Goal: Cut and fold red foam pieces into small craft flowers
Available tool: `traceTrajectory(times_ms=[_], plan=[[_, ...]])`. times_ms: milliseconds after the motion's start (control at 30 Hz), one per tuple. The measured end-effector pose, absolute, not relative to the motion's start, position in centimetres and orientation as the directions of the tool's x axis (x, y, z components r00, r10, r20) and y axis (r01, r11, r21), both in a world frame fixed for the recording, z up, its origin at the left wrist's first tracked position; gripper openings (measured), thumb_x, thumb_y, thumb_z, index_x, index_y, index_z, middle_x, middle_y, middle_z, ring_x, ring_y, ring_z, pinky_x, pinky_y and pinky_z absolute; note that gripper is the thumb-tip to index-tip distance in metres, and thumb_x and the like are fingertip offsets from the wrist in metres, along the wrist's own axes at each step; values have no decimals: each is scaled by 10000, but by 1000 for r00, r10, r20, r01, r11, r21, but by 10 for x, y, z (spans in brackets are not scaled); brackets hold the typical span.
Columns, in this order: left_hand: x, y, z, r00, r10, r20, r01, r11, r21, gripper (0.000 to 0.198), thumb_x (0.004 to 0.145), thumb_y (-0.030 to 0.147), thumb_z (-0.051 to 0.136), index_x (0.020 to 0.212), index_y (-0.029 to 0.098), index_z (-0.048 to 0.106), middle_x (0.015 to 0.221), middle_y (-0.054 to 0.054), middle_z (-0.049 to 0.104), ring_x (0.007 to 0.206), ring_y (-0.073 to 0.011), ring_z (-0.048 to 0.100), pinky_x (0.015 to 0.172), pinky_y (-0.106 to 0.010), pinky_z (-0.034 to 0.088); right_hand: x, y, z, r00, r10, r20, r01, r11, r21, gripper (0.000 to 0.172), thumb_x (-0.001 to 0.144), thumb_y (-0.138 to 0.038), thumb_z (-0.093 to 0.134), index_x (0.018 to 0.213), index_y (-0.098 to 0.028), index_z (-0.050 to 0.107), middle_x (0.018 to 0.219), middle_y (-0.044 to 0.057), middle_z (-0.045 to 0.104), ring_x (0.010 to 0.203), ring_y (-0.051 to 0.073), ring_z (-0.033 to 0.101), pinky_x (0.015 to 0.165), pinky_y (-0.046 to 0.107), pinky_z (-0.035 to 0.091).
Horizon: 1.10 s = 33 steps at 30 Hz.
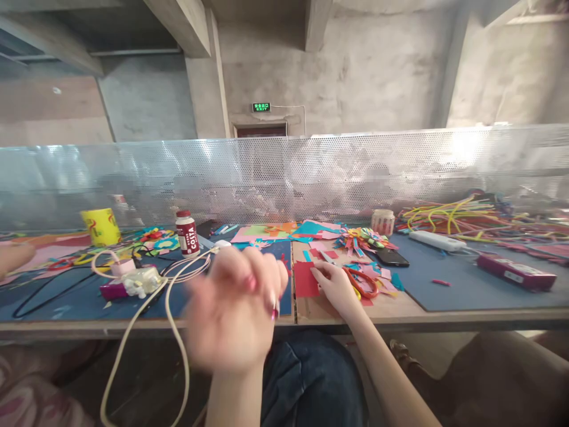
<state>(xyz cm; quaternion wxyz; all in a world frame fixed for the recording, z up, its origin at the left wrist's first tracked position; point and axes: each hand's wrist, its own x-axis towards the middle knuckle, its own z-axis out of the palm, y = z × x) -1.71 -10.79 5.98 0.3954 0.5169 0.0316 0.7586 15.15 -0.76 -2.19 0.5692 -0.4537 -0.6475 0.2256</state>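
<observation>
My left hand (240,308) is raised close to the camera, in front of the table edge. Its bare palm faces me, with the fingers loosely curled, the thumb apart and part of it blurred. Nothing shows in it. My right hand (335,286) is low over the table, thumb and fingers closed at the red paper (306,283). Beside its wrist lie scissors with orange handles (370,286). Cut paper scraps (386,280) surround them. Farther back are a colourful paper flower (362,240) and coloured paper sheets (284,231).
A pale cable (169,308) loops over the table's front edge. On the left stand a red bottle (186,234) and a yellow roll (101,228). A black phone (392,257), a jar (383,222), a white power strip (438,240) and a purple box (515,271) lie rightward. Another person's hand (15,258) shows far left.
</observation>
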Motion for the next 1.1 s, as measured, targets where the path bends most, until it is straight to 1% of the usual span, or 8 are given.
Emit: traceTrajectory(times_ms=[100,200,267,400,533,667,833,1100], plan=[[-3,-52,49,-182,791,584,-362,-606,708,224,813,419,472,795,203,530,835,-39,625,756,-143,589,612,-242,462,152,-5,-23,111,839,533,307,481,-821,237,773,-330,500,856,-170,654,785,40,690,714,190,617,656,281,462],[10,-10,14,16,961,278,-95,-275,957,288,770,367,569,965,162,520,1061,-119,617,925,-198,600,737,-277,476,152,-4,-22,136,829,542,307,484,-819,229,762,-329,514,853,-168,648,732,40,684,669,185,614,632,282,465],[15,3,-7,81,966,244,-57,-240,969,342,770,379,572,1016,148,518,1051,-142,626,928,-211,610,771,-300,476,152,-6,-21,159,820,550,326,482,-813,209,755,-322,522,830,-172,647,724,40,683,656,182,614,630,284,467],[15,7,-21,-69,957,283,-16,-284,959,417,713,343,643,1047,131,509,1151,-172,571,986,-223,586,813,-310,460,151,-7,-19,264,780,567,354,468,-810,215,753,-318,529,878,-171,624,769,56,689,700,191,626,638,285,472],[13,3,-14,59,968,245,-34,-243,969,314,699,342,648,922,126,598,923,-129,668,871,-222,622,734,-299,475,150,-7,-20,244,745,621,371,520,-769,248,773,-327,526,950,-172,606,790,59,685,678,181,622,624,287,483],[13,1,-11,58,978,200,-218,-184,958,245,663,311,674,818,127,626,791,-92,680,731,-198,640,659,-286,488,148,-8,-20,120,594,795,551,627,-551,170,800,-225,500,887,-206,645,887,55,662,759,183,604,700,309,487],[13,-3,-7,77,971,226,-324,-190,927,297,711,395,615,803,113,637,761,-93,672,681,-180,631,620,-268,485,146,-7,-21,-95,404,910,676,697,-239,239,814,-116,472,921,-221,658,914,56,649,881,203,556,801,340,469],[12,-3,-11,78,947,311,-296,-276,914,329,678,369,668,911,140,629,895,-88,667,821,-194,617,674,-265,480,142,-11,-21,-232,359,904,785,619,-44,254,800,-64,464,873,-181,677,922,80,638,851,223,519,773,359,478]])
